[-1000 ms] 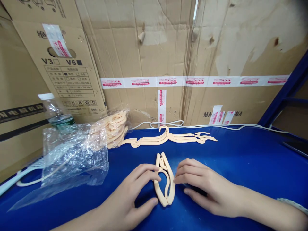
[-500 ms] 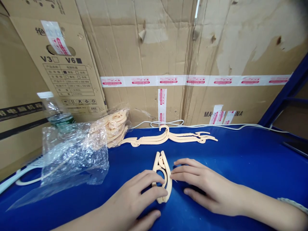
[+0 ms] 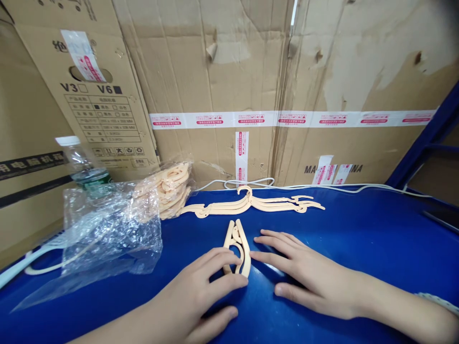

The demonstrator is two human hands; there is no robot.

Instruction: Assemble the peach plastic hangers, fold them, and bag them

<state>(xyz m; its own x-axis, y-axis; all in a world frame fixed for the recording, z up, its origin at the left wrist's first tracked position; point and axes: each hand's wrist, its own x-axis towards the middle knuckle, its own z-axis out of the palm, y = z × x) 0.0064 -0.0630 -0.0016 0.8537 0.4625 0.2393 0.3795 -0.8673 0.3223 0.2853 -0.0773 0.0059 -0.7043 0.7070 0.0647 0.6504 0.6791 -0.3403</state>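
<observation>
A beige folding hanger, folded shut, lies on the blue table between my hands with its two narrow ends pointing away from me. My left hand rests its fingertips on the hanger's near end and left side, covering part of it, with the thumb apart on the table. From the other side, my right hand lies with fingers spread, one fingertip at or against the hanger's right edge. Behind it lie several unfolded beige hangers stacked together, hooks pointing away.
Bagged beige folded hangers sit at the back left. Beside them are a crumpled clear plastic bag, a water bottle and a pale blue hanger. A white cable runs along the cardboard wall.
The folded hanger has slid slightly away from me and to the left, its tips tilting a little. My left fingers have shifted with it, and my right fingers have spread wider.
</observation>
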